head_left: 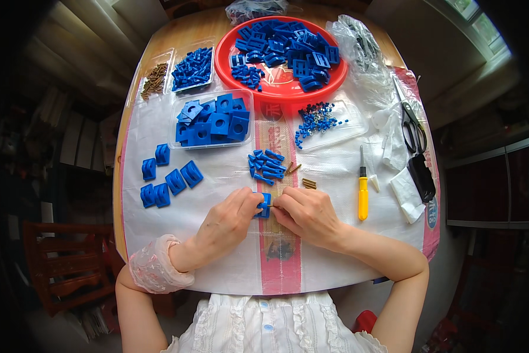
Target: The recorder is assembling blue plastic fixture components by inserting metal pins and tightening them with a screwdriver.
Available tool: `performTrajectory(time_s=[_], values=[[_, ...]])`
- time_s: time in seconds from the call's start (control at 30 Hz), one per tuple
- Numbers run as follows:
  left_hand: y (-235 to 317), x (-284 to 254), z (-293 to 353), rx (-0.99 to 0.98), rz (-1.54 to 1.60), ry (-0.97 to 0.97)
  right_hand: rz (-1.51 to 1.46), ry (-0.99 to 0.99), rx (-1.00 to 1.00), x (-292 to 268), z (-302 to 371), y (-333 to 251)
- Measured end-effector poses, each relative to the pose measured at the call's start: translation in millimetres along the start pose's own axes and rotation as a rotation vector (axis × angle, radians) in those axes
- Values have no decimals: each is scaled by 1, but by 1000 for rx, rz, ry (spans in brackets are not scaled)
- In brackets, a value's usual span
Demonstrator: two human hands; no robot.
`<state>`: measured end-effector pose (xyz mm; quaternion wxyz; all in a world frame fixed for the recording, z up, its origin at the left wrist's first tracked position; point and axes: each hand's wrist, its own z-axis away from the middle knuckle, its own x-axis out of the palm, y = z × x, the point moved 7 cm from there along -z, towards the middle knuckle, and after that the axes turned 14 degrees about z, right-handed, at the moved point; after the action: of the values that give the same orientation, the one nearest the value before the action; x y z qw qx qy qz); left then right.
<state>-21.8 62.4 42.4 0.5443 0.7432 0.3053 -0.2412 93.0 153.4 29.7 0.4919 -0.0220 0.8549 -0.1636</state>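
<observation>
Left hand: the left hand (229, 216) has thumb and fingers pinched together, with almost no gap, on the left side of a small blue plastic piece with a square plate (265, 209).
Right hand: the fingertips of the right hand (312, 216) are drawn close together on a thin brass-coloured metal pin (271, 205); only a short length shows, the rest is covered.
Blue piece: it sits between the two sets of fingertips, directly left of the right fingers; whether it touches the cloth is hidden.
Pin line: the pin's long axis runs roughly left to right, from the right fingertips toward the blue piece; the right hand is nearer to it. Whether its tip has entered the piece cannot be told.
Spare pins: short brass-coloured metal rods (309, 184) lie just beyond the right fingers, nearer to that hand than to the left.
Blue pegs: a heap of tapered blue plastic pegs (268, 167) lies just beyond the fingertips of both hands.
Curved blocks: curved blue plastic blocks (175, 182) lie to the left of the left fingers, apart from them.
Screwdriver: a yellow-handled screwdriver (363, 194) lies right of the right fingers, its shaft pointing away from the person.
</observation>
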Motion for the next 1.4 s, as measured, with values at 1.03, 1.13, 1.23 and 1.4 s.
performTrajectory(time_s=[1.03,1.13,1.23,1.4], values=[[-7,11,4,-10,-31,-27,4,-21,1,1,0,0],[-7,11,4,-2,-15,-23,2,-9,-11,1,0,-1],[-7,11,4,-5,-9,-25,17,-36,-6,1,0,-1],[-5,11,4,-19,39,-19,19,-41,-14,1,0,-1]])
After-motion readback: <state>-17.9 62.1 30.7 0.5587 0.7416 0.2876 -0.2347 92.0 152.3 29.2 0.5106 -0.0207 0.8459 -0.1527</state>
